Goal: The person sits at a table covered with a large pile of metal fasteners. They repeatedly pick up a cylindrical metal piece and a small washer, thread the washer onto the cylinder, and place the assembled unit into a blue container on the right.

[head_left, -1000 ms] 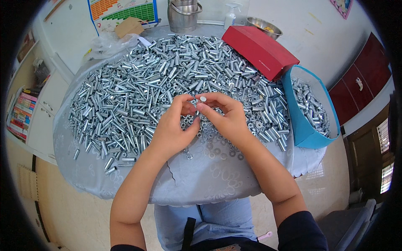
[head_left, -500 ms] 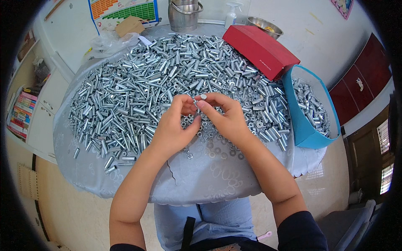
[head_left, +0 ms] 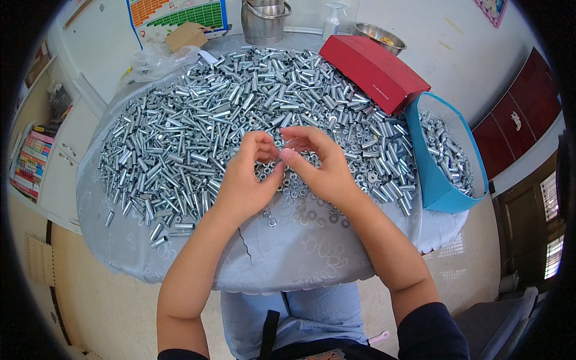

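Both forearms come up from the lower edge and meet over the middle of the surface (head_left: 288,258), which wears a pale grey cloth. The left hand (head_left: 243,183) is turned with its back to the camera, the fingers curled inward and the thumb pointing to the right. The right hand (head_left: 324,171) faces it, its fingers bent over the top, its thumb reaching toward the left thumb. The two grips are pressed together at the fingertips around a small metal piece (head_left: 283,146), held just above the pile, between the two thumbs.

This piece is almost fully covered by the fingers, so I cannot tell if it is a nut, a sleeve or both. I also cannot tell which hand carries it more.

Under the hands lies a patch of small nuts and washers (head_left: 300,204), some scattered on the bare cloth near the wrists. Behind and to the left spreads a big heap of short metal tubes (head_left: 180,132), which covers most of the surface. On the right stands a blue bag (head_left: 435,192), open, with more metal parts inside. A red box (head_left: 375,69) lies beyond it. At the far edge stand a steel pot (head_left: 264,21), a spray bottle (head_left: 331,21) and a metal bowl (head_left: 378,36). A shelf with books (head_left: 33,165) is cut off at the left rim.
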`<state>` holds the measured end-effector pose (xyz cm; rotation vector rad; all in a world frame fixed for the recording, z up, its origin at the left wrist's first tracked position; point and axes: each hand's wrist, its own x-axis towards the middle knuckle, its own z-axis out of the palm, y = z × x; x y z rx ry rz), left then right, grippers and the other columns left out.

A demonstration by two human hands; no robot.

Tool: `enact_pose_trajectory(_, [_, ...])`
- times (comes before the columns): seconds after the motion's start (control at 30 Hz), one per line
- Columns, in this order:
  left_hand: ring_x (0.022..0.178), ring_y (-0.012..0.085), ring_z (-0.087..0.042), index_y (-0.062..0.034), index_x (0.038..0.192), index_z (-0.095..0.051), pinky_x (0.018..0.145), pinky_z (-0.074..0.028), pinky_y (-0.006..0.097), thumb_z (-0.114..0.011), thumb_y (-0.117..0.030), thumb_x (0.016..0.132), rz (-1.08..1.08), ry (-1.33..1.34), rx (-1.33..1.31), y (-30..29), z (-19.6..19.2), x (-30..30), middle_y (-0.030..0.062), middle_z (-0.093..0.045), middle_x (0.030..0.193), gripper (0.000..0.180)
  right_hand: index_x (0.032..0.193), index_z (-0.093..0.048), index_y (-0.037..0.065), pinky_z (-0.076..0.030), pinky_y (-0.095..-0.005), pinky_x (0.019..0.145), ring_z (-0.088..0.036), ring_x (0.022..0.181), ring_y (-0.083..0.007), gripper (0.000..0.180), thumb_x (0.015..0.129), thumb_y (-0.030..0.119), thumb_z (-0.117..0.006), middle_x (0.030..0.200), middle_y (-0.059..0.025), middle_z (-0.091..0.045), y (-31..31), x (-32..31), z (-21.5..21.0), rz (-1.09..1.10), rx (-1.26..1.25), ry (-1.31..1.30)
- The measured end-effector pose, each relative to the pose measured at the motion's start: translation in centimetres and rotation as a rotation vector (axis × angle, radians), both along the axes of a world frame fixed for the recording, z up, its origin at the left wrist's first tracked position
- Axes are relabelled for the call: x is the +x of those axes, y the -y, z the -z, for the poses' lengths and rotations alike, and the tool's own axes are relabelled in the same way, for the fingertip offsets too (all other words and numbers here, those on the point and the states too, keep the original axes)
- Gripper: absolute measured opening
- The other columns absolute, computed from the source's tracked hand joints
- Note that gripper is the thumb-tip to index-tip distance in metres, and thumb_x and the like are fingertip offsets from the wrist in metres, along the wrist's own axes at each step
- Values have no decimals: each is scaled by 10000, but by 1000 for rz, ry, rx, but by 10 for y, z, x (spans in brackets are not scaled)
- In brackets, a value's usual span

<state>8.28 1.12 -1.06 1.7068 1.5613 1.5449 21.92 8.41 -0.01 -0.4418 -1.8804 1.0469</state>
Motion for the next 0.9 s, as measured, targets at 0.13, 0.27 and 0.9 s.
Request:
enact_pose_trajectory(0.13, [833,202,-601,-20,1023,-431,741,-467,298,-624,-43,738,-14,12,16,0,-2,0,113,-592,866,345,1036,-559,-10,-444,-285,782,-574,867,-157,286,807,155,-606,958,-98,-586,-3,1,1,-25,-95,-71])
enact_pose_trajectory(0.27, [824,130,-570,-45,1048,-453,725,-447,254,-614,24,728,-19,-22,12,1,-2,0,54,-556,898,365,1020,-560,-20,-447,-286,778,-577,857,-155,271,822,163,-587,935,-99,-591,-4,1,2,-12,-119,-58])
enact_pose_trajectory(0.9, [791,117,-593,8,1029,-597,746,-497,239,-619,-56,797,119,502,-223,0,-13,-9,54,-594,901,242,931,-599,-23,-447,-281,752,-592,813,-164,213,822,159,-579,864,-103,-630,-24,13,-1,206,-230,133])
